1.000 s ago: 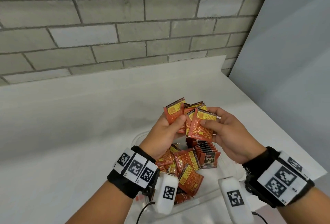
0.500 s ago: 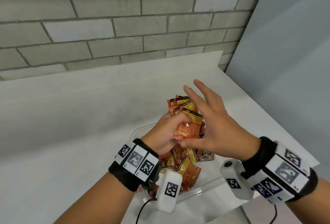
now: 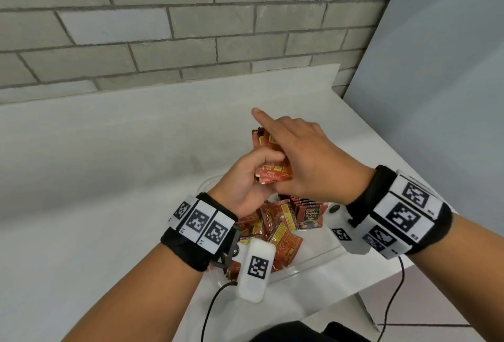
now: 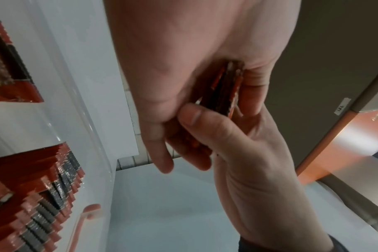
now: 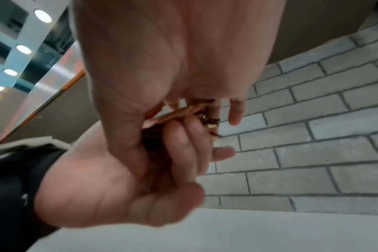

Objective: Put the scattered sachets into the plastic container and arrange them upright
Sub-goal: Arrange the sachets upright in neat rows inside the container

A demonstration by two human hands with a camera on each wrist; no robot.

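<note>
The bundle of red-and-yellow foil sachets point(image 3: 272, 163) is above the clear plastic container point(image 3: 308, 265), long axis running away from me, print too blurred to read. My left hand point(image 3: 246, 178) curls round its near end; my right hand point(image 3: 308, 161) lies over the top with fingers mostly straight, thumb underneath. Below, the row of upright sachets point(image 3: 309, 212) has a front pack reading "BLACK"; loose red sachets point(image 3: 281, 235) lie jumbled beside it. The container sits on the white worktop point(image 3: 109, 178) before a grey brick wall point(image 3: 191, 28).
</note>
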